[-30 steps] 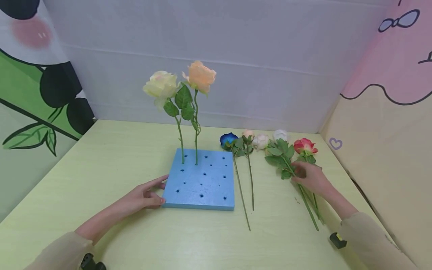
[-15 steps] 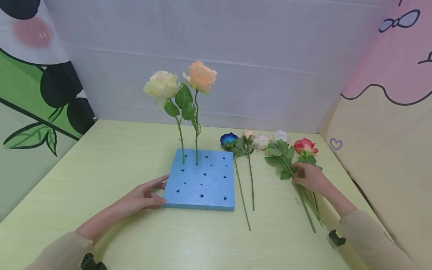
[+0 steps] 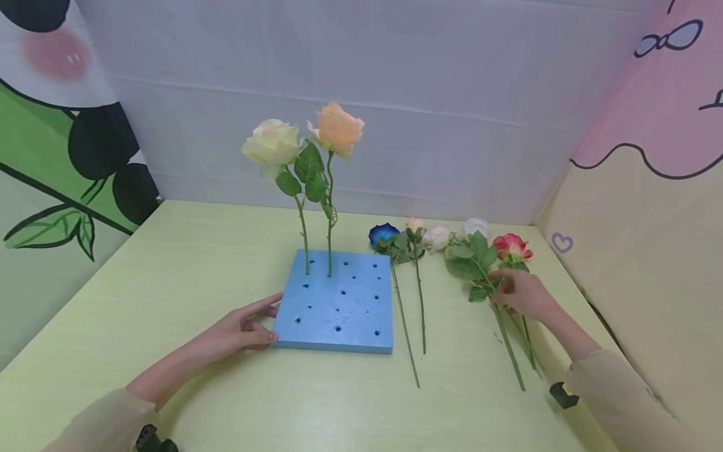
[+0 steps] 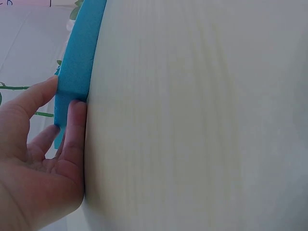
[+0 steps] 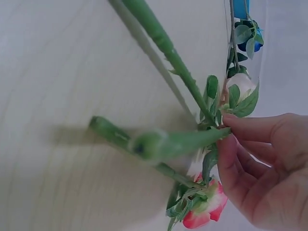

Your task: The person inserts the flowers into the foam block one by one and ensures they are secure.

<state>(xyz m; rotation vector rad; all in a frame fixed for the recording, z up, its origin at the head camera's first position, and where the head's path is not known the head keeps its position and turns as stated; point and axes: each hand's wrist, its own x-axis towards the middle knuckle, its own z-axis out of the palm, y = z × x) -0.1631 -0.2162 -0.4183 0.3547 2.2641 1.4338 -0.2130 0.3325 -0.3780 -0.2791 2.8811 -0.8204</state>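
My left hand (image 3: 243,329) touches the left side of a blue board (image 3: 350,314) with small holes. In the left wrist view its thumb and fingers rest against the board's edge (image 4: 77,72). A cream rose (image 3: 272,143) and a peach rose (image 3: 337,129) stand upright in the board's back left. On the right, my right hand (image 3: 522,294) pinches the green stem (image 3: 511,345) of a white rose (image 3: 477,227) just below its leaves. In the right wrist view, the pinched stem (image 5: 183,143) points toward the camera. A red rose (image 3: 512,246) lies beside that hand, its stem partly hidden.
A blue rose (image 3: 384,233), a small pink rose (image 3: 415,223) and a pale pink rose (image 3: 436,237) lie right of the board, two long stems reaching toward the front. A pale curtain (image 3: 423,125) stands behind the table (image 3: 169,263), with a printed panel on each side.
The white rose's stem end has swung left and toward the front, while its bloom has shifted slightly right, with my right hand still on it. My left hand and the board stay put.
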